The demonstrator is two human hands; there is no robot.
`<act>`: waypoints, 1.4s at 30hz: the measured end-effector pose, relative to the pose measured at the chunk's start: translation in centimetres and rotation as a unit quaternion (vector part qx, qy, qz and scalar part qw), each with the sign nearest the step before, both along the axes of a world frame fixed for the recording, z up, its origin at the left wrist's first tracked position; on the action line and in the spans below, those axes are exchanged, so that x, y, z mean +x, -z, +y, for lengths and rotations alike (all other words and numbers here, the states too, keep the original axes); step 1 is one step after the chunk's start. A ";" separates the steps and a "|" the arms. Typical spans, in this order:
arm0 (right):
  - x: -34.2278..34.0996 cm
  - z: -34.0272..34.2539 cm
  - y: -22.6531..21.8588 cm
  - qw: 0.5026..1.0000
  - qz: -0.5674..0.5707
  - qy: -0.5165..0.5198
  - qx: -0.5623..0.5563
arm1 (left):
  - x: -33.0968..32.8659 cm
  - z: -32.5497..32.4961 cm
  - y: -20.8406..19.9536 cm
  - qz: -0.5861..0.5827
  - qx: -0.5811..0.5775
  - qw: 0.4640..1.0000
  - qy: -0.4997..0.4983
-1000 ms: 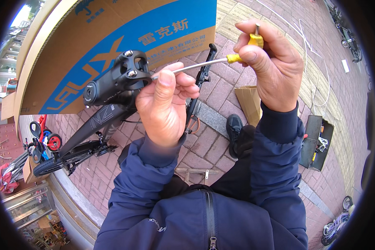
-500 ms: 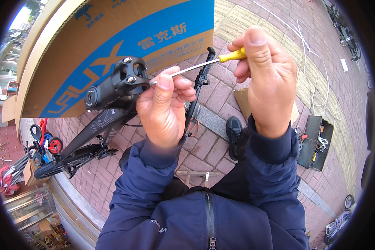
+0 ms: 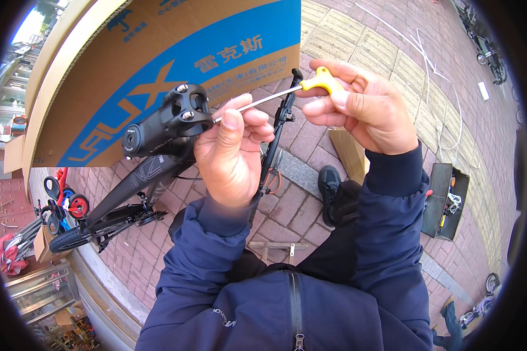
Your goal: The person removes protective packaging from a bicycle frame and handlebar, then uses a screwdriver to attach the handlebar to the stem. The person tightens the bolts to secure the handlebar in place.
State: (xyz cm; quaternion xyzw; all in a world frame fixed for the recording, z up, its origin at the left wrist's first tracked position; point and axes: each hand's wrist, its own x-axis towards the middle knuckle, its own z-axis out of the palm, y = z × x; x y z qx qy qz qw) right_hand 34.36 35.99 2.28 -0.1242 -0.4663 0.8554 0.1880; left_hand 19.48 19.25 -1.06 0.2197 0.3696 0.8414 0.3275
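Observation:
A yellow-handled hex key [image 3: 329, 85] is in my right hand [image 3: 373, 111], its handle pinched between thumb and fingers. Its thin metal shaft slants down-left to the black bicycle stem [image 3: 168, 120], where the tip is hidden at the clamp's side. My left hand [image 3: 228, 158] sits right beside the stem, fingers curled, with the shaft running between thumb and fingers. Below the stem, the dark bicycle frame [image 3: 129, 187] slopes away to the left toward a wheel [image 3: 70, 238].
A large brown and blue cardboard box [image 3: 228, 35] stands behind the stem. A black handlebar-like bar [image 3: 284, 111] leans near my left hand. An open metal toolbox [image 3: 445, 202] lies at the right on the paving. A person's leg [image 3: 451, 322] shows at lower right.
My right hand has dropped and turned, rolling the yellow handle so its crosspiece now shows. The stem has shifted slightly. A person's leg has come into view at lower right.

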 end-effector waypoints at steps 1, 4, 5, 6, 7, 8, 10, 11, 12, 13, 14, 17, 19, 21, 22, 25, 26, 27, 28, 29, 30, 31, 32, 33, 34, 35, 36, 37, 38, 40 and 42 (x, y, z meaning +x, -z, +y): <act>-0.1 0.1 0.2 0.997 0.006 0.027 0.067 | 0.0 0.0 0.0 -0.001 0.002 1.000 0.000; -1.1 -0.1 0.5 0.934 0.053 0.120 0.333 | 0.0 0.0 -0.1 0.003 0.004 1.000 0.008; -1.6 -0.1 0.6 0.873 0.058 0.156 0.458 | 0.0 -0.1 -0.2 0.002 0.004 1.000 0.009; -1.9 -0.1 0.5 0.796 0.067 0.204 0.566 | 0.1 -0.1 -0.3 0.005 -0.001 1.000 0.015; -2.4 -0.5 0.5 0.764 0.066 0.235 0.597 | 0.1 -0.2 -0.4 0.005 -0.007 1.000 0.021; -2.4 -0.6 0.3 0.799 0.050 0.227 0.555 | 0.2 -0.2 -0.5 -0.002 -0.008 1.000 0.029; -2.0 -1.0 -0.1 0.851 -0.002 0.218 0.478 | 0.2 -0.2 -0.6 0.004 -0.026 1.000 0.018; -1.6 -1.1 -0.4 0.885 -0.047 0.216 0.409 | 0.2 -0.2 -0.6 -0.003 -0.025 1.000 0.013; -1.1 -1.0 -0.8 0.906 -0.092 0.210 0.356 | 0.2 -0.2 -0.7 0.007 -0.031 0.999 0.012; -0.7 -0.9 -1.0 0.922 -0.135 0.203 0.302 | 0.2 -0.2 -0.6 0.010 -0.030 0.999 0.011; -0.4 -0.8 -1.2 0.931 -0.160 0.203 0.259 | 0.2 -0.2 -0.6 0.013 -0.029 0.999 0.011; -0.4 -0.3 -1.1 0.968 -0.142 0.130 0.162 | 0.2 -0.1 -0.5 0.014 -0.020 1.000 0.012; -0.3 0.1 -0.9 0.988 -0.074 0.093 0.094 | 0.2 -0.1 -0.3 0.031 -0.013 0.999 0.012; -0.2 0.2 -0.6 0.956 0.048 0.132 0.258 | 0.3 -0.1 -0.2 0.031 -0.004 0.999 0.012; -0.2 0.2 -0.3 0.922 0.099 0.151 0.343 | 0.3 -0.1 -0.2 0.026 0.000 1.000 0.012; 0.6 0.6 -0.4 0.933 0.146 0.078 0.320 | 0.3 0.0 -0.2 0.029 0.002 1.000 0.011; 0.9 0.6 -0.6 0.943 0.140 0.049 0.296 | 0.2 0.0 -0.2 0.032 0.000 0.999 0.011; 1.1 0.6 -0.7 0.966 0.089 0.038 0.241 | 0.2 0.1 -0.2 0.033 -0.005 0.999 0.007; 1.3 0.5 -0.9 0.984 0.014 0.021 0.177 | 0.2 0.1 -0.2 0.034 -0.009 0.999 0.002; 1.4 0.6 -1.1 0.989 -0.072 -0.006 0.128 | 0.2 0.1 -0.1 0.027 -0.011 1.000 -0.004; 1.5 0.5 -1.3 0.990 -0.103 -0.007 0.097 | 0.2 0.1 -0.1 0.035 -0.008 0.999 -0.001; 1.4 0.5 -1.4 0.993 -0.090 -0.012 0.078 | 0.1 0.2 -0.1 0.036 -0.002 0.999 0.002; 1.4 0.5 -1.5 0.995 -0.045 -0.032 0.086 | 0.2 0.2 -0.1 0.036 0.004 0.999 0.005; 1.2 0.0 -1.2 0.986 -0.031 0.013 0.163 | 0.2 0.2 -0.1 0.032 0.011 0.999 0.007; 1.0 -0.2 -1.0 0.970 -0.016 0.039 0.239 | 0.2 0.2 0.0 0.028 0.017 0.999 0.009; 0.4 -0.1 -0.6 0.927 0.028 0.090 0.362 | 0.3 0.2 0.0 0.020 0.023 0.999 0.013; 0.1 -0.2 -0.3 0.923 0.046 0.101 0.368 | 0.3 0.2 0.0 0.026 0.022 0.999 0.011; -0.2 -0.2 0.0 0.915 0.057 0.101 0.386 | 0.3 0.2 -0.1 0.028 0.021 0.999 0.011; -0.5 -0.3 0.2 0.914 0.052 0.119 0.385 | 0.3 0.2 -0.1 0.030 0.020 0.999 0.011; -0.9 -0.5 0.1 0.932 0.060 0.118 0.338 | 0.3 0.2 -0.1 0.032 0.007 0.999 0.007; -0.5 -0.8 -0.8 0.951 0.047 0.135 0.276 | 0.3 0.1 -0.1 0.035 -0.002 0.999 0.004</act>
